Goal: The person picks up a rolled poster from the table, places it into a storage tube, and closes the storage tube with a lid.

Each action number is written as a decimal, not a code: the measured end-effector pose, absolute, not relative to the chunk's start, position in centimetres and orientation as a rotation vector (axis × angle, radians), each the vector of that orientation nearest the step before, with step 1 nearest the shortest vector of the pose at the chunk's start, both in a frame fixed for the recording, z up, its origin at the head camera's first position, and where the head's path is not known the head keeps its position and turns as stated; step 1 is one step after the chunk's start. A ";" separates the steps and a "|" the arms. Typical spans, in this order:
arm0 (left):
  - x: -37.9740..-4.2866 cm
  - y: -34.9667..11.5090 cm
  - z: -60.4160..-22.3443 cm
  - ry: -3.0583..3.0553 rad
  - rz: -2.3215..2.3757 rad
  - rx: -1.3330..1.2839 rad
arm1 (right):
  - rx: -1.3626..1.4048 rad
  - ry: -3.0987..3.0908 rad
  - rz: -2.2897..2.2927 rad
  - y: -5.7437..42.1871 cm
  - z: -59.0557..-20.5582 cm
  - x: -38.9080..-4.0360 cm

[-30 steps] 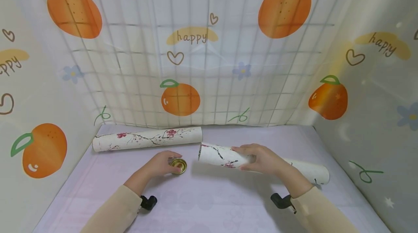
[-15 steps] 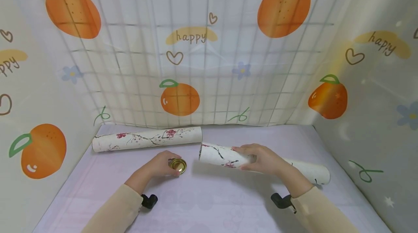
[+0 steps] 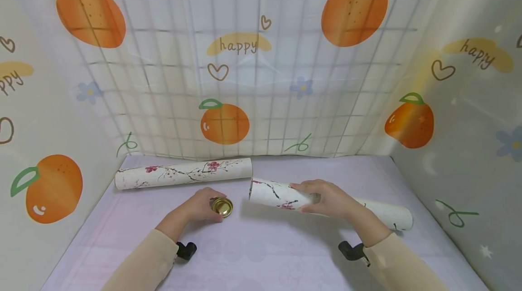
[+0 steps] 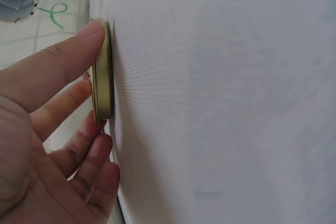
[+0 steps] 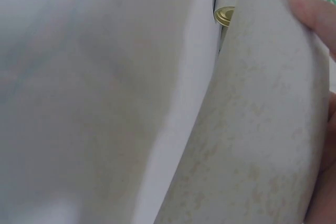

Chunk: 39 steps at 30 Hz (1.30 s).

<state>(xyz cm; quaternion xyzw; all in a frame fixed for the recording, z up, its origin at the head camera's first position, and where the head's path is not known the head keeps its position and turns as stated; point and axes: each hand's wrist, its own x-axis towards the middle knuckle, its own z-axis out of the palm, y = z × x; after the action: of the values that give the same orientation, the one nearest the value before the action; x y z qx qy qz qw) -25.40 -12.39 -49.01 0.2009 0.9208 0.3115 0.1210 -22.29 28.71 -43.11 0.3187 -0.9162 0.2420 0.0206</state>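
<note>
In the head view my left hand point(image 3: 200, 205) holds a round, gold-coloured metal lid point(image 3: 222, 207) by its edge. Thumb and fingers lie on opposite sides of its rim in the left wrist view, where the lid point(image 4: 103, 77) is seen edge-on, close to the white surface. My right hand point(image 3: 326, 198) grips the middle of a white cardboard-like tube point(image 3: 271, 193) printed with blossom branches. The tube's left end points toward the lid, a short gap away, with a shadow below it. Its right end point(image 3: 393, 215) shows beyond my wrist.
A second blossom-printed tube point(image 3: 185, 174) lies along the back left of the pale table point(image 3: 261, 254). Fabric walls point(image 3: 261, 91) with orange prints stand at the back and both sides. Small black devices point(image 3: 186, 251) sit at both wrists.
My left thumb has slid off the lid's face to its near edge. The right hand and its tube look unmoved.
</note>
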 end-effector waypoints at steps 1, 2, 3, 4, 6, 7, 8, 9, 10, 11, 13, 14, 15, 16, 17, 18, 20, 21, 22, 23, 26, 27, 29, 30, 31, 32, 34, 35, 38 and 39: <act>-25.4 -12.4 -49.0 2.690 0.907 0.589 | 0.987 -2.843 0.757 28.7 -43.1 -22.3; -25.4 -12.4 -49.0 2.690 0.904 0.593 | 0.988 -2.845 0.759 28.7 -43.1 -22.3; -25.4 -12.4 -49.0 2.689 0.905 0.595 | 0.986 -2.850 0.754 28.7 -43.0 -22.3; -25.4 -12.4 -49.0 2.691 0.905 0.596 | 0.985 -2.852 0.754 28.7 -43.0 -22.3; -25.5 -12.4 -49.1 2.694 0.898 0.590 | 0.978 -2.862 0.758 28.7 -43.0 -22.3; -25.5 -12.4 -49.1 2.698 0.893 0.591 | 0.976 -2.866 0.760 28.7 -43.0 -22.3; -25.6 -12.4 -49.2 2.703 0.888 0.591 | 0.975 -2.869 0.760 28.7 -43.0 -22.3; -25.6 -12.4 -49.2 2.708 0.881 0.593 | 0.973 -2.872 0.757 28.7 -43.0 -22.3; -25.6 -12.4 -49.3 2.714 0.873 0.595 | 0.972 -2.874 0.760 28.7 -43.0 -22.3; -25.7 -12.4 -49.3 2.718 0.864 0.598 | 0.970 -2.877 0.757 28.7 -43.0 -22.3; -25.8 -12.4 -49.4 2.724 0.853 0.605 | 0.971 -2.880 0.758 28.6 -43.0 -22.3; -25.8 -12.4 -49.4 2.726 0.851 0.606 | 0.970 -2.882 0.754 28.6 -43.0 -22.3; -25.8 -12.4 -49.5 2.728 0.848 0.610 | 0.970 -2.884 0.750 28.6 -43.0 -22.3; -25.9 -12.4 -49.5 2.729 0.846 0.613 | 0.971 -2.884 0.749 28.6 -43.0 -22.3; -25.9 -12.4 -49.5 2.729 0.841 0.616 | 0.970 -2.886 0.747 28.6 -43.0 -22.3; -25.9 -12.4 -49.5 2.731 0.838 0.616 | 0.971 -2.886 0.749 28.6 -43.0 -22.3; -25.9 -12.5 -49.5 2.730 0.841 0.613 | 0.969 -2.886 0.746 28.6 -43.0 -22.3; -25.9 -12.5 -49.5 2.730 0.842 0.610 | 0.969 -2.887 0.746 28.6 -43.0 -22.3; -25.9 -12.5 -49.5 2.727 0.846 0.606 | 0.969 -2.886 0.746 28.6 -43.0 -22.3; -26.0 -12.5 -49.4 2.724 0.853 0.596 | 0.966 -2.888 0.744 28.6 -43.0 -22.3; -26.0 -12.6 -49.3 2.712 0.877 0.575 | 0.962 -2.890 0.747 28.6 -43.0 -22.3; -26.0 -12.7 -49.3 2.708 0.880 0.568 | 0.963 -2.889 0.748 28.6 -43.0 -22.3; -26.0 -12.8 -49.3 2.698 0.891 0.552 | 0.966 -2.885 0.752 28.6 -43.0 -22.3; -25.9 -12.8 -49.3 2.695 0.897 0.553 | 0.966 -2.883 0.756 28.5 -43.0 -22.3; -25.9 -12.9 -49.3 2.691 0.905 0.552 | 0.965 -2.882 0.760 28.5 -43.0 -22.2; -25.9 -13.0 -49.3 2.686 0.915 0.546 | 0.963 -2.882 0.760 28.5 -43.0 -22.2; -25.7 -13.0 -49.1 2.681 0.940 0.539 | 0.962 -2.879 0.757 28.4 -42.9 -22.2; -25.6 -13.0 -49.1 2.680 0.949 0.536 | 0.961 -2.878 0.754 28.4 -42.9 -22.2; -25.4 -13.0 -48.8 2.681 0.972 0.525 | 0.981 -2.861 0.747 28.4 -43.0 -22.2; -25.4 -13.0 -48.7 2.678 0.980 0.530 | 0.991 -2.853 0.743 28.4 -43.0 -22.2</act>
<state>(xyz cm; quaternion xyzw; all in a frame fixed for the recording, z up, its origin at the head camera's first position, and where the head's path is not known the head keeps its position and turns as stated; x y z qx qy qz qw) -25.39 -13.02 -48.72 0.1813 0.9166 0.3355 0.1202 -22.17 28.35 -42.99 0.3185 -0.9172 0.2387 0.0158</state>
